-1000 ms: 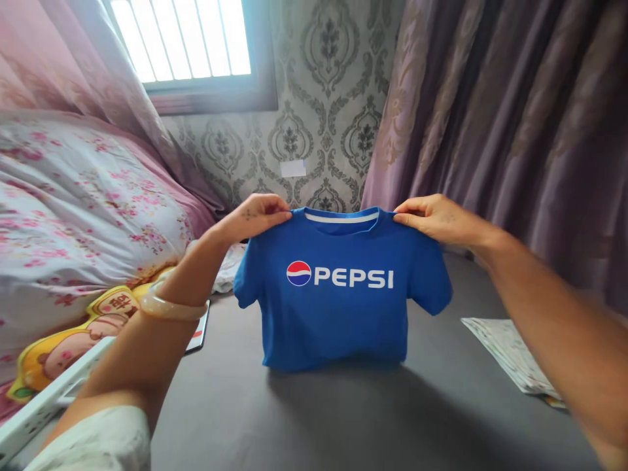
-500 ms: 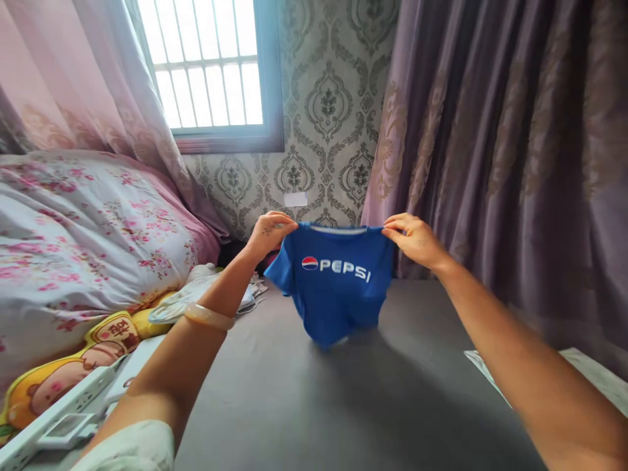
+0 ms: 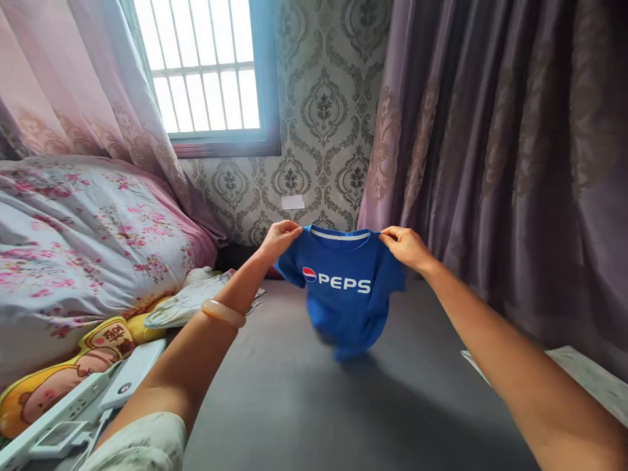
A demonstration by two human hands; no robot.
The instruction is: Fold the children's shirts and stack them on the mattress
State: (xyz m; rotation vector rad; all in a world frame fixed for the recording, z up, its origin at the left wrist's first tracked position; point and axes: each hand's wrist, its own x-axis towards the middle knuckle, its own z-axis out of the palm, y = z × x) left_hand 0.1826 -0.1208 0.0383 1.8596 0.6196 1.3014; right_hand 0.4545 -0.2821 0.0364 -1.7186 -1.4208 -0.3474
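A blue T-shirt [image 3: 343,307] with a round logo and white "PEPS" lettering hangs between my two hands over the grey bed sheet [image 3: 275,405]. My left hand [image 3: 282,238] pinches its shoulder on the left side. At the opposite shoulder, my right hand [image 3: 405,247] grips the cloth between thumb and fingers. The neckline with its pale inner band faces up between them. Motion blurs the lower hem, which hangs over its own shadow; whether it touches the sheet I cannot tell.
Along the left lie a floral quilt [image 3: 98,242], a yellow cartoon cushion [image 3: 63,379], a white power strip [image 3: 63,412] and a white power bank [image 3: 133,376]. Folded pale cloth [image 3: 583,373] rests at the right. Purple curtains [image 3: 466,163] hang behind, beside a barred window [image 3: 206,72].
My hands have come slightly closer together, still holding the shirt by its shoulders. The shirt's neckline has opened toward me, and its lower part has swung.
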